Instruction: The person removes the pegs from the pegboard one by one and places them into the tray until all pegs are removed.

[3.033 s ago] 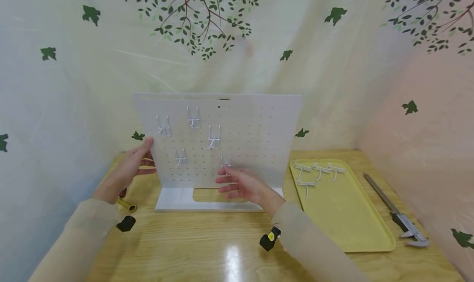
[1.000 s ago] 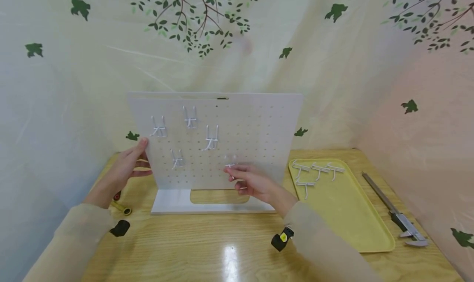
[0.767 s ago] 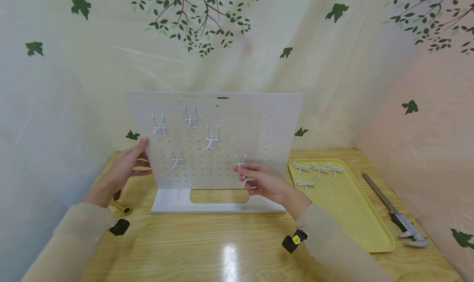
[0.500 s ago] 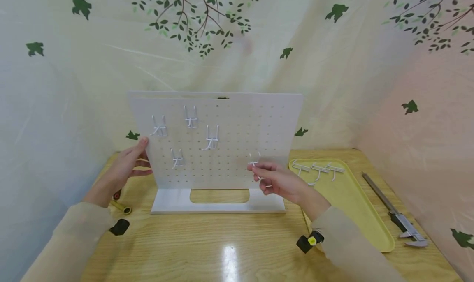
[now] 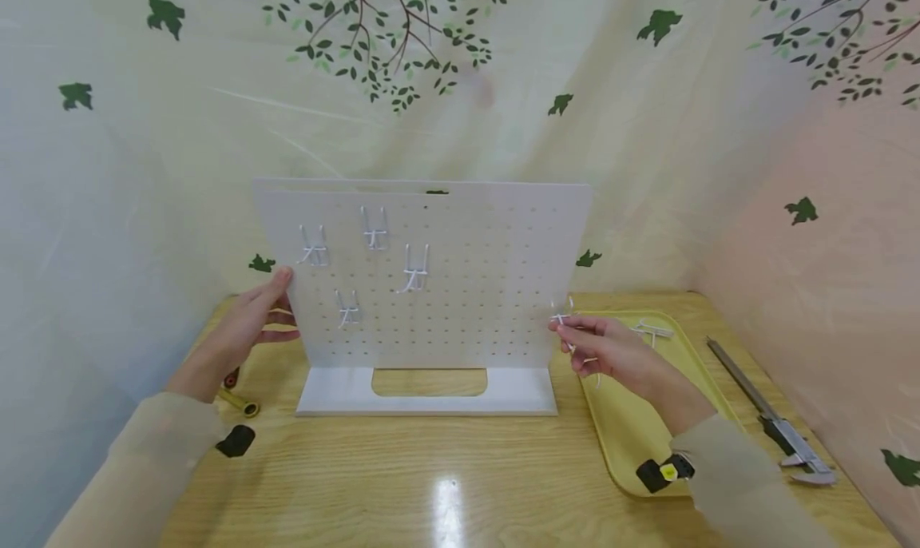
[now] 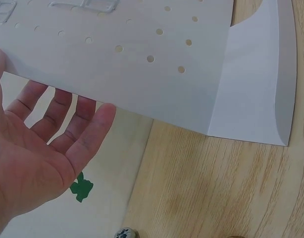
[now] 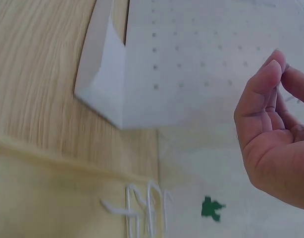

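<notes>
A white pegboard (image 5: 489,268) stands upright on the wooden table, several white wire hooks (image 5: 415,272) hanging on its left and middle part. My left hand (image 5: 247,316) holds the board's left edge, the thumb in front and the fingers behind it, as the left wrist view also shows. Just off the board's right edge, my right hand (image 5: 618,352) pinches a white pegboard hook (image 5: 561,317) between thumb and fingertips, its two prongs pointing up. In the right wrist view the right hand (image 7: 273,124) has thumb and index together, and the fingers mostly hide the hook.
A yellow tray (image 5: 625,452) with several more white hooks (image 5: 654,331) lies on the right, partly under my right arm. Beyond it is a caliper (image 5: 772,416). A brass-coloured tool with a ring end (image 5: 240,404) lies by my left wrist. A leaf-patterned curtain (image 5: 503,133) hangs behind.
My right hand has pulled the lowest right hook away from the pegboard and carried it rightward past the board's edge, towards the tray. The left hand stays at the left edge.
</notes>
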Motion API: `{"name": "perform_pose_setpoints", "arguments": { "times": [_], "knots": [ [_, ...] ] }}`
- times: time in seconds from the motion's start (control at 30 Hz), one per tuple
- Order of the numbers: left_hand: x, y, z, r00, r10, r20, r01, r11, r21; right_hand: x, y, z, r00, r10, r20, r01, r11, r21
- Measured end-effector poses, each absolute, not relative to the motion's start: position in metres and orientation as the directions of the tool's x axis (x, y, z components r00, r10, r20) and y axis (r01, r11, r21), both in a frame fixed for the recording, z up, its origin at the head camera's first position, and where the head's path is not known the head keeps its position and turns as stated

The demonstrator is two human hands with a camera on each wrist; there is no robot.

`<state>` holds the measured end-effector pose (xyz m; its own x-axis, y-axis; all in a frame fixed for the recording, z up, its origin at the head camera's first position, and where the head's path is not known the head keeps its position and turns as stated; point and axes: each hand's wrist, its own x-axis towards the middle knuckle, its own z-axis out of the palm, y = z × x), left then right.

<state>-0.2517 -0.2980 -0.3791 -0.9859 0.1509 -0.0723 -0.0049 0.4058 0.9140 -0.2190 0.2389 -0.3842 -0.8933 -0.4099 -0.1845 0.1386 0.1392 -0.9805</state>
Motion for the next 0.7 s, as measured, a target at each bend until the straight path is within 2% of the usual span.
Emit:
{"name": "perform_pose_setpoints", "arguments": {
  "times": [0.43,0.7],
  "knots": [
    [-0.251,-0.298,-0.379,-0.986,0.147,-0.084,-0.013,0.425,0.905,-0.219,0.308,-0.387,-0.955,-0.246,-0.163,0.088,0.291,-0.953],
    [-0.251,-0.298,-0.378,-0.986,0.147,-0.081,-0.010,0.429,0.903,-0.224,0.338,-0.405,-0.964,-0.172,-0.204,0.124,0.391,-0.912]
  ]
}}
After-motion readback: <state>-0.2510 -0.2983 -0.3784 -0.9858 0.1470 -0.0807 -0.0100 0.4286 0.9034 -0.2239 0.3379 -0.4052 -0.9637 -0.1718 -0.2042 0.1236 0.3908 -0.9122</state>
